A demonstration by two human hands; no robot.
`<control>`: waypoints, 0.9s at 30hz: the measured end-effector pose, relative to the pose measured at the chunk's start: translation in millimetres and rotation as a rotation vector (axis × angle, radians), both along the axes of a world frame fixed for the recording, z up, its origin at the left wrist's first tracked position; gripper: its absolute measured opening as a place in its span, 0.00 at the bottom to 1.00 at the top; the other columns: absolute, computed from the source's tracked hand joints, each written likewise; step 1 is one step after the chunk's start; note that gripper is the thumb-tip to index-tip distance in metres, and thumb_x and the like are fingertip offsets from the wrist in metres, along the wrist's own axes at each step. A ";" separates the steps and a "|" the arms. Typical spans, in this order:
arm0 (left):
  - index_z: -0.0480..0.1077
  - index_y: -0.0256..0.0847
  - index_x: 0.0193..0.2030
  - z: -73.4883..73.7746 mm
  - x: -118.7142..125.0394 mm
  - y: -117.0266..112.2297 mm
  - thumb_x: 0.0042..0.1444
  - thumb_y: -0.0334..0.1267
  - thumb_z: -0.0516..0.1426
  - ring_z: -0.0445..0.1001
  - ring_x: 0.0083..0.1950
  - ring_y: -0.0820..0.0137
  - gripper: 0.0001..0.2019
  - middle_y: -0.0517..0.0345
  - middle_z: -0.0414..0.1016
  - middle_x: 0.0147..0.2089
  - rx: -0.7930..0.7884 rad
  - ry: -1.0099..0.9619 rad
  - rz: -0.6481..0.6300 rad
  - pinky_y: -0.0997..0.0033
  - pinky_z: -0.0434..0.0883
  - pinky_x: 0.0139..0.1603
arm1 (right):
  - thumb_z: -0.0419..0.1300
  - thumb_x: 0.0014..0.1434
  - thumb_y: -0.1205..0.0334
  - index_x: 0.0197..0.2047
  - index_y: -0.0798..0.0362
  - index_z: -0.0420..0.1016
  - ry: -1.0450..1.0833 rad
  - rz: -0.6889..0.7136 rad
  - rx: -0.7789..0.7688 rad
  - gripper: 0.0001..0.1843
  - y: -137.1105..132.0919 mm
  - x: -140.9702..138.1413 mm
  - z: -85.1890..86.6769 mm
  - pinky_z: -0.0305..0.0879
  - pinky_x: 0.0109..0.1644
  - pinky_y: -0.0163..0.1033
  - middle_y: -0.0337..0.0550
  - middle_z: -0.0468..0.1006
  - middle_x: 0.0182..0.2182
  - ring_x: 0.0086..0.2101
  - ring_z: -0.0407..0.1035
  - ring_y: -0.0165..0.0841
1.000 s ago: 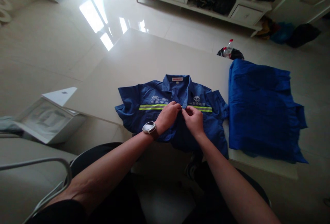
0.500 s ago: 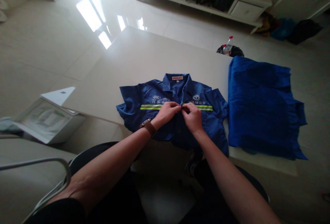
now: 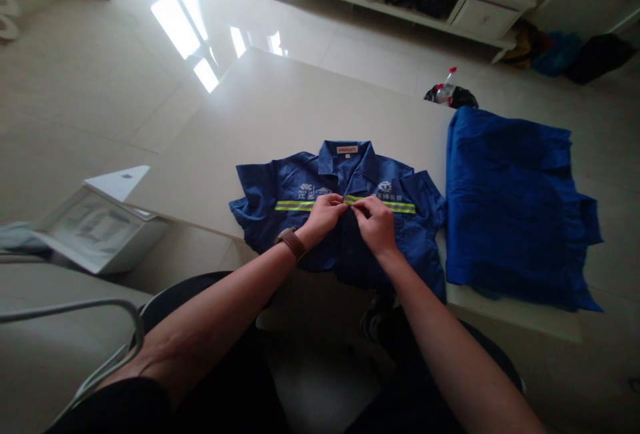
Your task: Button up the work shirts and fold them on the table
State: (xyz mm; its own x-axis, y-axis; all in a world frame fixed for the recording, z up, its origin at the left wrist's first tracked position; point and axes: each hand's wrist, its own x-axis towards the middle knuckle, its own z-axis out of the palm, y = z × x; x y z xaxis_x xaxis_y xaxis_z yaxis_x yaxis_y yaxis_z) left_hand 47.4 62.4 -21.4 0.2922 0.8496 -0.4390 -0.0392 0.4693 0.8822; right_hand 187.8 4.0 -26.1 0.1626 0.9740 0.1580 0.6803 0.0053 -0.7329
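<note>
My left hand (image 3: 323, 216) and right hand (image 3: 376, 224): together, pinching the centre front of a navy short-sleeved work shirt (image 3: 280, 234), flat on the pale counter (image 3: 300, 104), yellow-green reflective stripe (image 3: 300, 206) aligned.

Work shirt (image 3: 400, 189) on table (image 3: 300, 104), folded garment (image 3: 515, 207) right.

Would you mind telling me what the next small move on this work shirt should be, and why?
Probably bring the two front edges of the blue work shirt fully together at the centre. The left hand and right hand are both pinching there, at the reflective stripe, and the collar above already lies flat.
</note>
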 end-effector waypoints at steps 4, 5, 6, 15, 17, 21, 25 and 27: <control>0.70 0.35 0.29 -1.1 -0.6 1.5 0.48 0.26 0.62 0.64 0.26 0.78 0.04 0.65 0.67 0.25 -0.003 -0.018 -0.012 0.77 0.59 0.30 | 0.53 0.69 0.64 0.38 0.60 0.77 -0.077 0.064 0.084 0.13 -2.9 0.2 -2.4 0.57 0.49 0.29 0.44 0.73 0.39 0.42 0.66 0.23; 0.70 0.35 0.28 0.0 -1.4 1.8 0.49 0.27 0.61 0.64 0.26 0.78 0.04 0.65 0.67 0.25 -0.006 -0.026 -0.027 0.77 0.59 0.30 | 0.52 0.70 0.64 0.37 0.60 0.76 -0.101 0.074 0.107 0.14 -4.1 -0.2 -2.5 0.57 0.49 0.29 0.45 0.73 0.39 0.42 0.65 0.24; 0.70 0.35 0.27 1.5 -2.3 2.1 0.49 0.27 0.61 0.64 0.27 0.78 0.04 0.64 0.67 0.25 -0.014 -0.032 -0.041 0.77 0.60 0.30 | 0.51 0.70 0.63 0.37 0.61 0.75 -0.119 0.080 0.126 0.14 -5.5 -0.9 -2.4 0.57 0.49 0.29 0.45 0.72 0.39 0.42 0.65 0.24; 0.67 0.35 0.22 12.9 -6.6 4.6 0.48 0.25 0.59 0.64 0.25 0.79 0.08 0.63 0.65 0.23 -0.236 -0.076 -0.063 0.79 0.62 0.27 | 0.49 0.71 0.61 0.37 0.61 0.72 -0.099 0.041 0.224 0.16 -12.8 -9.0 -2.9 0.60 0.49 0.28 0.46 0.71 0.38 0.41 0.64 0.23; 0.67 0.35 0.22 12.2 -7.2 4.4 0.49 0.25 0.59 0.64 0.24 0.79 0.08 0.62 0.65 0.22 -0.224 -0.055 -0.054 0.79 0.61 0.26 | 0.49 0.71 0.62 0.37 0.61 0.72 -0.142 0.075 0.230 0.15 -11.0 -8.5 -2.3 0.59 0.49 0.29 0.46 0.71 0.37 0.41 0.64 0.23; 0.68 0.35 0.23 9.7 -10.6 4.8 0.49 0.24 0.60 0.65 0.25 0.80 0.08 0.63 0.65 0.23 -0.176 -0.062 -0.056 0.80 0.61 0.26 | 0.50 0.71 0.61 0.42 0.60 0.74 -0.278 0.151 0.186 0.14 -6.8 -6.7 -0.2 0.57 0.51 0.31 0.46 0.71 0.41 0.44 0.63 0.26; 0.68 0.35 0.23 10.8 -12.8 5.2 0.49 0.25 0.60 0.64 0.24 0.80 0.07 0.63 0.66 0.23 -0.172 -0.054 -0.032 0.79 0.61 0.27 | 0.49 0.74 0.59 0.41 0.59 0.76 -0.325 0.185 0.163 0.18 -6.0 -7.1 -0.3 0.57 0.51 0.33 0.46 0.72 0.42 0.44 0.63 0.26; 0.67 0.35 0.23 13.5 -12.5 5.3 0.50 0.24 0.59 0.62 0.24 0.80 0.08 0.63 0.65 0.22 -0.196 -0.065 -0.021 0.79 0.60 0.26 | 0.47 0.74 0.58 0.41 0.59 0.76 -0.303 0.191 0.182 0.19 -7.1 -7.9 -1.1 0.59 0.53 0.33 0.46 0.72 0.43 0.46 0.64 0.26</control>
State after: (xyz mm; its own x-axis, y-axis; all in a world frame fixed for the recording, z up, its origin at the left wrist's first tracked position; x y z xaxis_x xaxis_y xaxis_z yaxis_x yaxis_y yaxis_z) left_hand 35.0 67.7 -7.9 0.3419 0.7434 -0.5748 -0.0821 0.6330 0.7698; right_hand 179.8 -3.0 -27.1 -0.0993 0.9339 0.3434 0.8399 0.2637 -0.4744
